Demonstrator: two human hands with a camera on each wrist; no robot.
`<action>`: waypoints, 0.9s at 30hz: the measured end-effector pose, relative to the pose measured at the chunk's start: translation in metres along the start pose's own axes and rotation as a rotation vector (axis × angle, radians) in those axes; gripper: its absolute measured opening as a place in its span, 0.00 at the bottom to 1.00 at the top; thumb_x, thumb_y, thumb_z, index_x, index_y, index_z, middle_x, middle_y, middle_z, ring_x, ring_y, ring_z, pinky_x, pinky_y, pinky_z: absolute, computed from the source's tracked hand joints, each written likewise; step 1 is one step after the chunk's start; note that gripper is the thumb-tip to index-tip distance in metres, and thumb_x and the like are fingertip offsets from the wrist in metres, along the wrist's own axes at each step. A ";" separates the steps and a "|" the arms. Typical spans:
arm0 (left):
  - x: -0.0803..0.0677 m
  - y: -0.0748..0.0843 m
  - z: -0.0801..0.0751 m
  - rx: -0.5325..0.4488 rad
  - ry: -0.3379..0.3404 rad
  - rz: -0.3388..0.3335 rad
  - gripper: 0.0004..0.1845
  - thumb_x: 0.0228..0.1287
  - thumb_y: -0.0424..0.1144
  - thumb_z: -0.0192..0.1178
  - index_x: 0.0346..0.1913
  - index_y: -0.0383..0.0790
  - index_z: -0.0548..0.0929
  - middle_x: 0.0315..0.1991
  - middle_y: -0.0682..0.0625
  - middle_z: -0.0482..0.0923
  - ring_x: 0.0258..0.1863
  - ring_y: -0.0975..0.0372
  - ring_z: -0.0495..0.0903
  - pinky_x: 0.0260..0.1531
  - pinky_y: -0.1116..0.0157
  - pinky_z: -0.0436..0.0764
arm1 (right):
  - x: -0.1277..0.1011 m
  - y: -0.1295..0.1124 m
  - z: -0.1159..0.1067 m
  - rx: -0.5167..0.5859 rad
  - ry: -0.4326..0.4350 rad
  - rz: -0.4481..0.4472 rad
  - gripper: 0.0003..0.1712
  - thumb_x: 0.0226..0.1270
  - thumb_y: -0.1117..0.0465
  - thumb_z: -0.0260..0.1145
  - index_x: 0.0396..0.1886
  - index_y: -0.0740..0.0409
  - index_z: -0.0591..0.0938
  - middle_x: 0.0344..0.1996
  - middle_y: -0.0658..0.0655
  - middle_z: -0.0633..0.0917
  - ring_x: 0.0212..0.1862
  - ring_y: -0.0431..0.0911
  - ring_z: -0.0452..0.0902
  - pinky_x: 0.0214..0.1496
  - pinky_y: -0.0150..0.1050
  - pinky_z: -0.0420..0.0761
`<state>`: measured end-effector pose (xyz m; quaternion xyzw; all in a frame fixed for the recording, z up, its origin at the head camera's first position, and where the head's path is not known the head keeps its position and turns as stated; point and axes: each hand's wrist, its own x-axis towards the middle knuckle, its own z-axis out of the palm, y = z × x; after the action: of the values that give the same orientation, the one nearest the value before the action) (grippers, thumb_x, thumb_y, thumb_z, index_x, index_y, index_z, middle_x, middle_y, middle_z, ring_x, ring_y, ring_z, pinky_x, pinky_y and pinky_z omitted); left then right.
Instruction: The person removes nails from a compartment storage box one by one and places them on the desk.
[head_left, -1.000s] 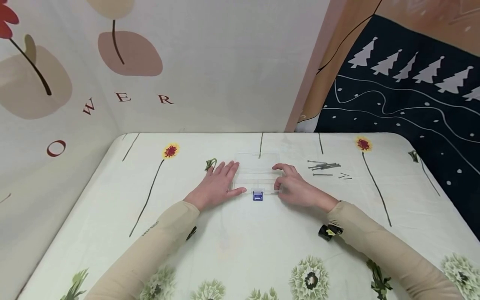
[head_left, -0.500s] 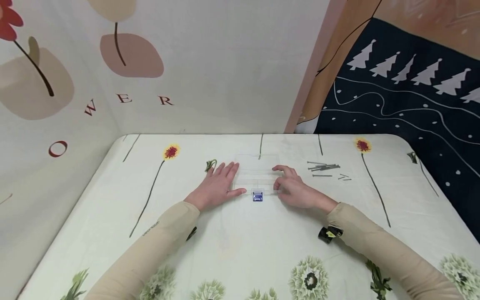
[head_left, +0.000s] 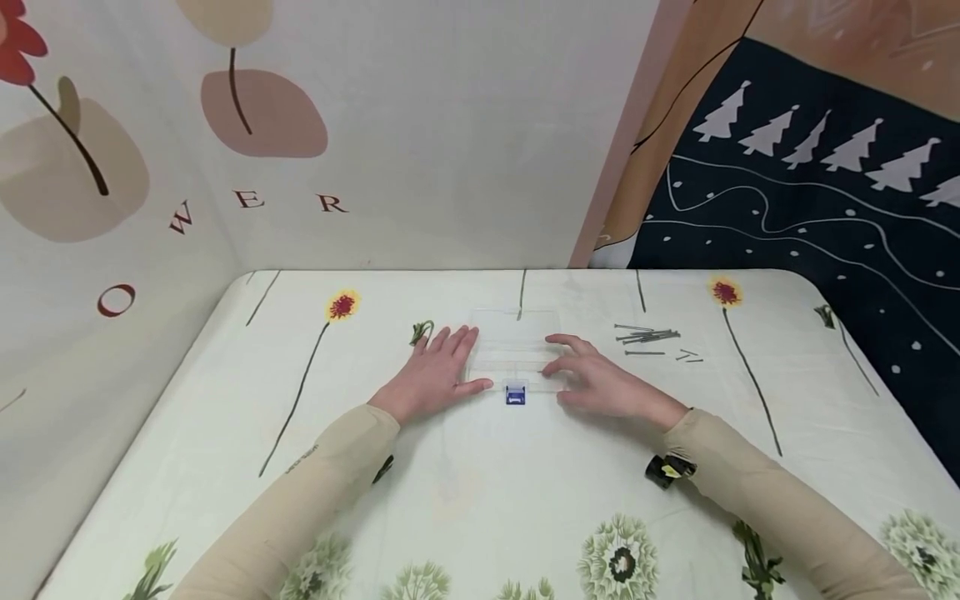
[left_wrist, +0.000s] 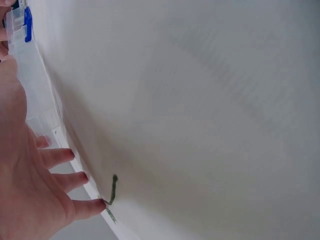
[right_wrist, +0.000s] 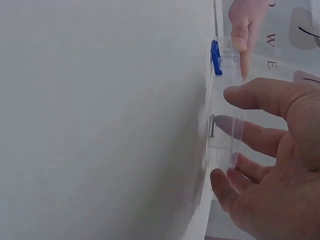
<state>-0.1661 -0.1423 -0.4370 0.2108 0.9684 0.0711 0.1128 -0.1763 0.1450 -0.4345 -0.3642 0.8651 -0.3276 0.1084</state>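
Note:
A clear plastic box [head_left: 498,367] with a blue latch [head_left: 515,395] lies on the table, its clear lid [head_left: 498,327] laid back behind it. My left hand [head_left: 431,371] rests at the box's left side, fingers extended, thumb at the front edge. Over the box's right end is my right hand [head_left: 600,379], its fingers spread and loosely bent. In the right wrist view, one fingertip [right_wrist: 225,125] shows through the clear wall, right at a small nail [right_wrist: 212,126] in the box. The thumb [right_wrist: 240,97] stands apart from that finger.
Right of the box lie a pile of long nails [head_left: 648,335], a single long nail [head_left: 645,352] and several short nails [head_left: 688,356]. A white cloth with printed flowers covers the table [head_left: 480,500]. Printed hangings [head_left: 465,133] rise behind it.
My right thumb and fingers, close together at the box's right end before, have spread apart, and the hand has shifted slightly right. The left hand has kept its place.

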 end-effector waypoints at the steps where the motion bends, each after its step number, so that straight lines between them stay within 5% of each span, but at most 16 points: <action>1: 0.000 0.000 0.000 -0.001 0.001 0.000 0.49 0.67 0.70 0.41 0.77 0.38 0.45 0.76 0.40 0.47 0.73 0.43 0.45 0.66 0.40 0.46 | 0.000 0.000 0.000 -0.006 -0.004 0.000 0.17 0.57 0.69 0.68 0.48 0.61 0.84 0.70 0.65 0.62 0.69 0.63 0.55 0.63 0.58 0.62; 19: 0.001 0.000 0.001 0.003 0.001 0.002 0.49 0.67 0.70 0.41 0.77 0.38 0.44 0.76 0.41 0.47 0.73 0.43 0.44 0.67 0.40 0.46 | -0.002 -0.001 -0.003 -0.021 -0.022 -0.006 0.18 0.54 0.69 0.71 0.47 0.61 0.84 0.70 0.66 0.61 0.69 0.64 0.56 0.64 0.58 0.63; 27: 0.001 -0.001 0.001 -0.002 0.005 0.001 0.49 0.67 0.70 0.41 0.77 0.38 0.44 0.76 0.41 0.46 0.73 0.43 0.44 0.67 0.40 0.45 | 0.002 -0.005 0.001 -0.044 0.069 -0.029 0.13 0.53 0.74 0.67 0.39 0.64 0.88 0.66 0.67 0.67 0.66 0.65 0.58 0.62 0.58 0.63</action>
<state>-0.1672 -0.1431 -0.4386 0.2112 0.9685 0.0726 0.1105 -0.1744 0.1400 -0.4320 -0.3674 0.8700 -0.3222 0.0658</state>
